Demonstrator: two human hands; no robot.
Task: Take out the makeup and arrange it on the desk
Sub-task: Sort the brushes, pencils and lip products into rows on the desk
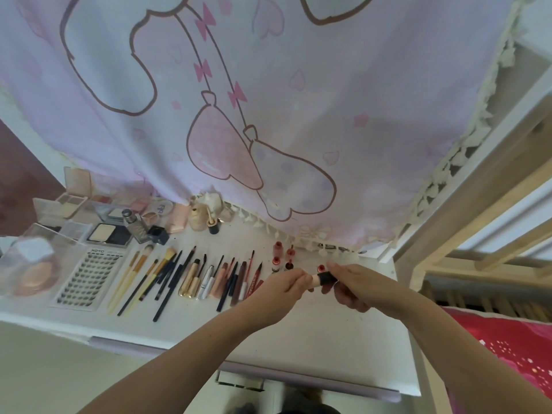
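Over the white desk [328, 339] both hands hold one small lipstick tube [322, 278] with a pale body and a black cap. My left hand [286, 283] pinches the pale end. My right hand [348, 283] grips the black end. Just behind them stand several small red-topped bottles [278, 249], one red cap [320, 268] right by my fingers. To the left lies a row of brushes, pencils and tubes [185, 273]. Further left sit a lash tray [89, 276], a powder compact [109, 234], palettes [71, 201] and a clear-lidded puff case [33, 264].
A pink cartoon-print curtain [268, 115] with a tasselled hem hangs over the desk's back edge. A wooden bed ladder and frame [478, 210] stands to the right, with red patterned bedding [513, 354] beyond the desk's right edge. Small foundation bottles [198, 218] stand near the curtain.
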